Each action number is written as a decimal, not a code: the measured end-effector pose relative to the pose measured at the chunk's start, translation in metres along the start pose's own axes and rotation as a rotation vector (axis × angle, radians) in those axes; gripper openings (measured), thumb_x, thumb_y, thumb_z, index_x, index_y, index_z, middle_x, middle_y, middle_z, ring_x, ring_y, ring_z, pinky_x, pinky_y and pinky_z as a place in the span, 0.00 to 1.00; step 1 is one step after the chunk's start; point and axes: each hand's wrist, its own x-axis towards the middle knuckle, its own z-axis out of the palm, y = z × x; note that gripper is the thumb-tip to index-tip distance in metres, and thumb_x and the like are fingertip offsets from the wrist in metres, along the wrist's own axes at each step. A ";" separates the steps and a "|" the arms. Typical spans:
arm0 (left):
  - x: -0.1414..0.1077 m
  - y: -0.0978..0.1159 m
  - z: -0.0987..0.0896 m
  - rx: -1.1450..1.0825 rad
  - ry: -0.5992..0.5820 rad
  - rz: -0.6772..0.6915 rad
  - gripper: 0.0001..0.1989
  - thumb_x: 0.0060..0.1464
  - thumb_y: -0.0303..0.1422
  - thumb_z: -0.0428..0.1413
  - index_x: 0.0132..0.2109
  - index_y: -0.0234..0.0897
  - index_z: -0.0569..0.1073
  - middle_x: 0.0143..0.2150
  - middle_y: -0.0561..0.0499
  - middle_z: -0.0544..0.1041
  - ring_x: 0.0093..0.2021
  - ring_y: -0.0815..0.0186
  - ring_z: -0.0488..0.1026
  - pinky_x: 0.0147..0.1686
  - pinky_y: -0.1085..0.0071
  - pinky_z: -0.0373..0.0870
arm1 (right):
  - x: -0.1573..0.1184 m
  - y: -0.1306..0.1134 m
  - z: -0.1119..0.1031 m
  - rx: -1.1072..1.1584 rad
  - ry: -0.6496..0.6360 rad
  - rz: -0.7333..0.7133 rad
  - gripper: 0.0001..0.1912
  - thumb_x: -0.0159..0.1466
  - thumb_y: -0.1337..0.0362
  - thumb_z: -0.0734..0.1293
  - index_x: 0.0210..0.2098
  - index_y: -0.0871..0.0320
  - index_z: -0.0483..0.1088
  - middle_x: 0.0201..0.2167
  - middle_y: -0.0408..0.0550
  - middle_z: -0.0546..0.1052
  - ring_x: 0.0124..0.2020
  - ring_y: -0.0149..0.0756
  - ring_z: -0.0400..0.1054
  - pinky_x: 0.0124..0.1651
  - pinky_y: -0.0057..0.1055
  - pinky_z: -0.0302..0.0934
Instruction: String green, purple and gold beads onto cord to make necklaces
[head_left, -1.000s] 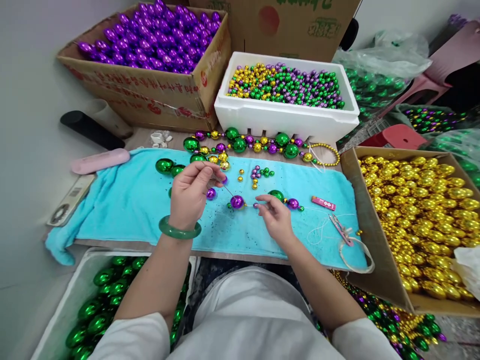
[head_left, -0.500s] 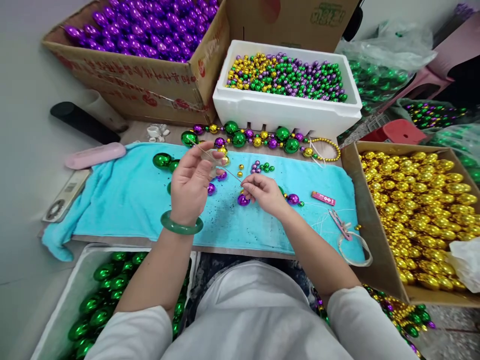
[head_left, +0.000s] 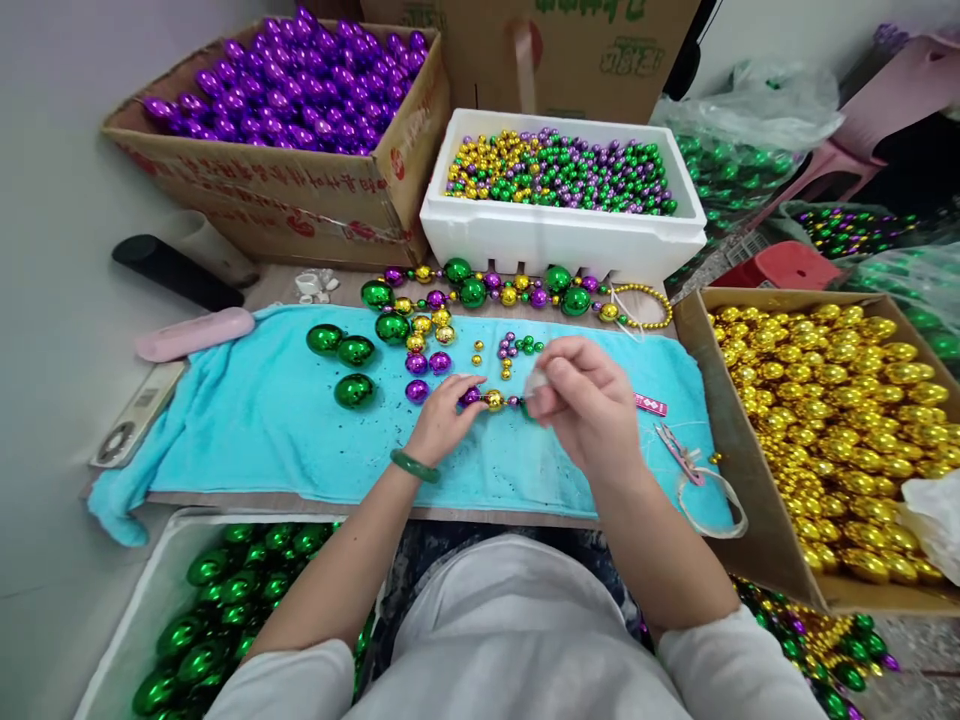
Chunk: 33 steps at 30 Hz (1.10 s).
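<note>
My left hand [head_left: 444,420], with a green bangle [head_left: 415,465] on its wrist, has its thumb and fingertips on a shiny purple bead [head_left: 470,396]. This bead is at the left end of a short row with a gold bead [head_left: 493,400], a small purple bead and a green bead partly hidden by my right hand. Raised above the towel, my right hand [head_left: 592,400] is pinched closed; a pale blur at its fingertips cannot be made out. Loose purple beads [head_left: 417,391] and large green beads [head_left: 354,391] lie to the left. Small beads [head_left: 508,345] sit beyond the row.
A turquoise towel [head_left: 247,440] covers the table. Behind it lie a finished-looking bead strand [head_left: 538,297], a white foam box [head_left: 555,235] and a carton of purple beads [head_left: 277,190]. Pink snips [head_left: 681,455] are at right, beside a carton of gold beads [head_left: 724,430].
My left hand has let go of the thread and come down to the purple bead. My right hand has moved right and up. The view has shifted slightly.
</note>
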 end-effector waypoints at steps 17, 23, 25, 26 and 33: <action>0.030 -0.012 -0.025 0.297 -0.085 0.109 0.29 0.46 0.18 0.47 0.54 0.39 0.74 0.57 0.45 0.71 0.58 0.55 0.66 0.61 0.54 0.62 | -0.075 -0.001 -0.062 0.009 0.249 -0.104 0.04 0.63 0.60 0.69 0.33 0.53 0.73 0.16 0.40 0.63 0.18 0.30 0.58 0.20 0.26 0.53; 0.070 -0.019 -0.017 0.518 -0.093 0.037 0.19 0.53 0.22 0.48 0.45 0.40 0.80 0.43 0.43 0.79 0.48 0.52 0.69 0.49 0.55 0.64 | -0.069 0.028 -0.056 0.016 0.239 0.050 0.10 0.61 0.56 0.70 0.33 0.56 0.71 0.15 0.39 0.65 0.18 0.29 0.58 0.20 0.26 0.53; 0.076 -0.020 -0.009 0.581 -0.160 0.020 0.16 0.54 0.26 0.51 0.43 0.42 0.81 0.41 0.43 0.79 0.47 0.51 0.69 0.46 0.56 0.64 | -0.069 0.031 -0.056 -0.003 0.237 0.075 0.11 0.61 0.55 0.70 0.33 0.57 0.70 0.16 0.40 0.66 0.18 0.28 0.58 0.20 0.26 0.53; 0.078 -0.020 -0.006 0.609 -0.187 0.017 0.14 0.54 0.28 0.53 0.43 0.42 0.81 0.41 0.44 0.79 0.47 0.51 0.69 0.45 0.56 0.64 | -0.069 0.032 -0.057 -0.014 0.235 0.084 0.11 0.61 0.55 0.70 0.33 0.57 0.70 0.16 0.40 0.66 0.18 0.28 0.58 0.20 0.26 0.53; 0.077 -0.015 0.001 0.626 -0.207 0.023 0.14 0.57 0.31 0.51 0.44 0.41 0.81 0.39 0.42 0.78 0.46 0.51 0.70 0.46 0.56 0.64 | -0.075 0.043 -0.066 -0.079 0.213 0.097 0.10 0.62 0.57 0.69 0.34 0.57 0.73 0.17 0.41 0.69 0.19 0.28 0.61 0.20 0.24 0.55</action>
